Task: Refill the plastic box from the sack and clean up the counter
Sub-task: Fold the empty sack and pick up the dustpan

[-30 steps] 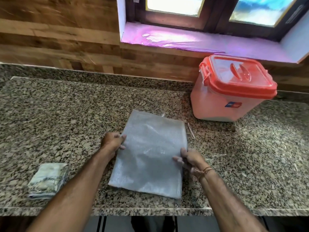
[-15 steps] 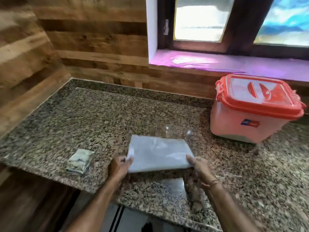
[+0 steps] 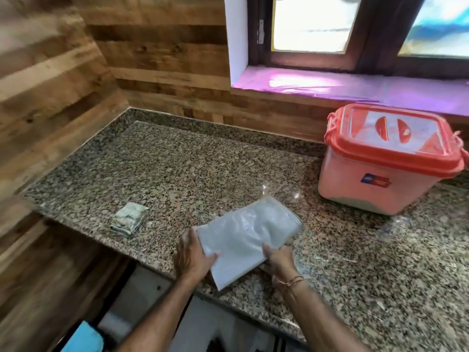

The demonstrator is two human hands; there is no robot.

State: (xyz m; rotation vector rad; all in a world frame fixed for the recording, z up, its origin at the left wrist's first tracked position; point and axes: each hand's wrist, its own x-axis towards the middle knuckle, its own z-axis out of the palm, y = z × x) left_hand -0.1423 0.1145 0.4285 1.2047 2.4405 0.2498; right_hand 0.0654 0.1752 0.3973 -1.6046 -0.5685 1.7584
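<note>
While left hand grips the folded sack at its near-left edge and right hand pinches near-right, keep folds pressed flat; lidded plastic box sits beyond-right of grip, cloth left.

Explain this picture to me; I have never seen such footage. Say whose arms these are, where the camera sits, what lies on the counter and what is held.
There is no machine here: a person works with two bare hands. The one camera is worn on the head and looks forward and down, so the arms reach in from below. The left hand and right hand grip opposite sides of a grey-white folded sack, near the front edge of the granite counter. On the counter stand a plastic box, its orange-red lid on, at the right below the window, and a small folded cloth at the left.
</note>
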